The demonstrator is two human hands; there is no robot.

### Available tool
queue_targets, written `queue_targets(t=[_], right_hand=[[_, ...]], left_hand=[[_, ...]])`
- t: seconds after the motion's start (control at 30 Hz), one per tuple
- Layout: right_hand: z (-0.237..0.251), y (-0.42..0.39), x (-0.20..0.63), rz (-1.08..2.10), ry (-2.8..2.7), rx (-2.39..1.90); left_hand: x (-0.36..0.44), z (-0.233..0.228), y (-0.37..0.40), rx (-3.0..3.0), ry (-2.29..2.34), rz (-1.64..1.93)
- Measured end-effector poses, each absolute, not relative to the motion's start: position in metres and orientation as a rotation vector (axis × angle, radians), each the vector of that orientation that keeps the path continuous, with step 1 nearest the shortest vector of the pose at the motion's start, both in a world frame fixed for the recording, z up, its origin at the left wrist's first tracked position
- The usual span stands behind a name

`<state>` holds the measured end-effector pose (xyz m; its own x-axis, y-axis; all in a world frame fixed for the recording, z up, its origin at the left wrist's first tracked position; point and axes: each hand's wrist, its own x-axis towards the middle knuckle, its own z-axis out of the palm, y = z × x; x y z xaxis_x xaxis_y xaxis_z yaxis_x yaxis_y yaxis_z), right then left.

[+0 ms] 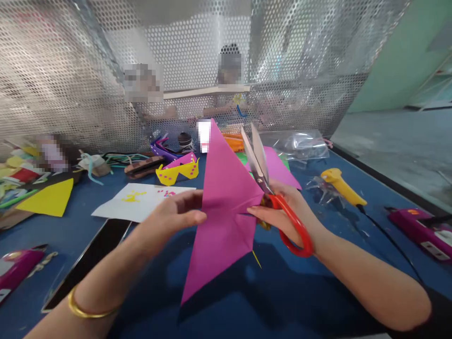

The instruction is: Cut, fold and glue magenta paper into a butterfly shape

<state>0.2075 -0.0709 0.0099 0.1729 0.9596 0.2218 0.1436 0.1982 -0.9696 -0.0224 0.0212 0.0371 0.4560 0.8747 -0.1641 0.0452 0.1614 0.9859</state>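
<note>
A folded pink paper (222, 207) stands upright in the middle of the view, shaped like a tall triangle. My left hand (173, 217) pinches its left edge. My right hand (282, 214) touches the paper's right corner with the thumb and also holds red-handled scissors (278, 202), whose blades are spread apart and point up and away behind the paper. A gold bangle (86, 308) sits on my left wrist.
The blue table (282, 296) bears a white sheet (141, 201), yellow paper glasses (177, 172), a yellow triangle (49, 198), a yellow glue gun (342, 187) with a black cord, purple tools (422, 230), a dark tablet (90, 259) and a clear bag (300, 143). Two people sit behind a perforated screen (70, 75).
</note>
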Motion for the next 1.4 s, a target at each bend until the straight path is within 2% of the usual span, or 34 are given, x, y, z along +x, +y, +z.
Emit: queue_targets(t=[0.1,0.37,1.4], right_hand=[[0.004,-0.072,0.202,0.969,-1.226,-1.225],[0.001,-0.073,0.199,1.059,-1.256,-1.343],[-0.018,-0.066,0.197,1.020,-1.197,-1.290]], left_hand=[[-0.006,0.014,-0.002,1.069,0.891,0.418],[0.002,-0.012,-0.012,0.896,0.870,0.462],[-0.002,-0.007,-0.011,0.932,0.809,0.410]])
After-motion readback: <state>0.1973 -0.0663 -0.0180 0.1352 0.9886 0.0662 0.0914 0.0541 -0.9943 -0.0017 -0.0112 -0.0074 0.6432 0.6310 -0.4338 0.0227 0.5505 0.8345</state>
